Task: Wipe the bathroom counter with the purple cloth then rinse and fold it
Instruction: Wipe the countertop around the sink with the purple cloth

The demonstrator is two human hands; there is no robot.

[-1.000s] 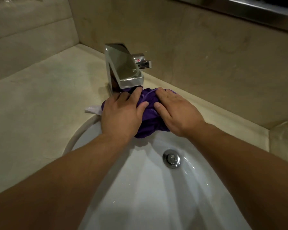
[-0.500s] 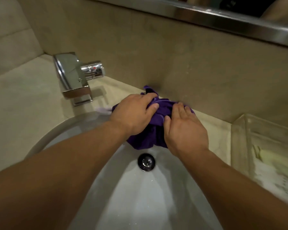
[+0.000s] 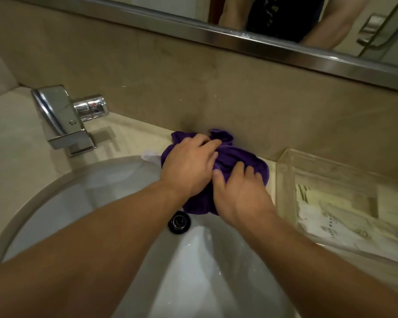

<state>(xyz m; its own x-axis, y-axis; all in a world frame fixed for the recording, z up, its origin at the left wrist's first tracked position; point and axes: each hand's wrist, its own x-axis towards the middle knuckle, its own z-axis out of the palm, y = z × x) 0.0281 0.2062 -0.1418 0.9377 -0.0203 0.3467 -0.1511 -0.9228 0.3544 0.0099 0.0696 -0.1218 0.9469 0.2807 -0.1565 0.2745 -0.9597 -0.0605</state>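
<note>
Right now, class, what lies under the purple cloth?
The purple cloth lies bunched over the counter and the sink rim, hanging into the basin. A white scrap pokes out at its left. The left hand grips it, the right hand presses it; anything else beneath is covered.

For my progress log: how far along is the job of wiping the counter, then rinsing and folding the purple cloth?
Done: nothing can be confirmed. In hand: wiping. The left hand grips and the right hand presses the bunched purple cloth on the beige stone counter behind the white oval basin. Left: rinsing, since no water shows at the chrome tap, and folding.
</note>
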